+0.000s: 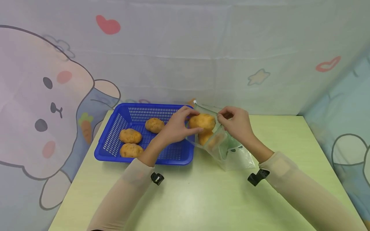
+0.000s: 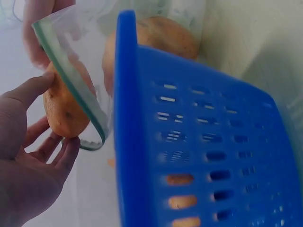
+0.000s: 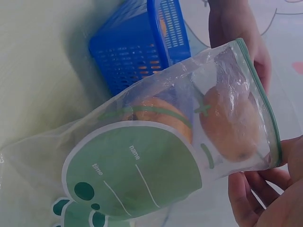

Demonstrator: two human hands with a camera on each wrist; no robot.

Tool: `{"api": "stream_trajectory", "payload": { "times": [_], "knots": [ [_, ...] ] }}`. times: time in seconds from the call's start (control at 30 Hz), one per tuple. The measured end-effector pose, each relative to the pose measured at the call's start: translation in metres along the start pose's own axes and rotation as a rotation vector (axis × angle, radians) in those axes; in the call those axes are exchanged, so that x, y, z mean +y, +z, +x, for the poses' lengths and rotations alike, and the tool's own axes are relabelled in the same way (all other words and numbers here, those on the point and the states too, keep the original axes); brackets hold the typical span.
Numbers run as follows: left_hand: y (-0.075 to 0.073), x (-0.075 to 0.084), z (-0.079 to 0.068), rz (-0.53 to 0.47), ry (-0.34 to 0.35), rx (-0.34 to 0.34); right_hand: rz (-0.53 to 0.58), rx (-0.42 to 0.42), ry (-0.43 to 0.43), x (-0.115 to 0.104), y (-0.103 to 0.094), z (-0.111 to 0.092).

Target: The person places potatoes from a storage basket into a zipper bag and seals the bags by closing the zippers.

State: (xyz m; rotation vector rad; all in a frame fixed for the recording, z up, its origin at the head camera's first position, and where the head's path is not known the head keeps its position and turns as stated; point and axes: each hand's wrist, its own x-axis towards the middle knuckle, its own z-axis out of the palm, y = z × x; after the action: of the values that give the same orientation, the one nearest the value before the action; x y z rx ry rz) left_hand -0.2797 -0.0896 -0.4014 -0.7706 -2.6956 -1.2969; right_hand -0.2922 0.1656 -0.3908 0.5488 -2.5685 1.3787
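Left hand (image 1: 177, 126) gripped a potato (image 1: 202, 121), thumb and fingers around it; right hand (image 1: 237, 123) pinched the bag (image 1: 241, 162) by its green zip edge (image 3: 277, 142). Held potato sat at the bag's mouth — partly behind the clear film, partly outside.

Basket (image 1: 170, 162) stood just left of the bag; its right rim and the bag's left side overlapped in the head view, contact couldn't be told. Table (image 1: 188, 199) stretched toward the person between the forearms, and ran on right of the bag to its right edge. Cloth (image 1: 179, 38) rose behind the table's back edge.

Containers: bag held a second potato (image 1: 203, 137), lower than the gripped one — basket showed three potatoes (image 1: 130, 136), two at left, one farther back.
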Motion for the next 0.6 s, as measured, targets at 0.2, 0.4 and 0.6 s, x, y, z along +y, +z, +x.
{"api": "stream_trajectory", "payload": {
  "times": [0.2, 0.4, 0.6],
  "knots": [
    [0.006, 0.005, 0.006, 0.065, -0.020, -0.007, -0.014, 0.015, -0.027, -0.001, 0.000, -0.001],
    [0.011, 0.010, 0.008, 0.144, -0.058, -0.006, -0.025, 0.024, -0.037, 0.000, 0.001, -0.001],
    [0.016, 0.010, 0.010, 0.173, -0.058, 0.008, -0.017, 0.032, -0.032, 0.000, 0.001, -0.003]
  ]
}}
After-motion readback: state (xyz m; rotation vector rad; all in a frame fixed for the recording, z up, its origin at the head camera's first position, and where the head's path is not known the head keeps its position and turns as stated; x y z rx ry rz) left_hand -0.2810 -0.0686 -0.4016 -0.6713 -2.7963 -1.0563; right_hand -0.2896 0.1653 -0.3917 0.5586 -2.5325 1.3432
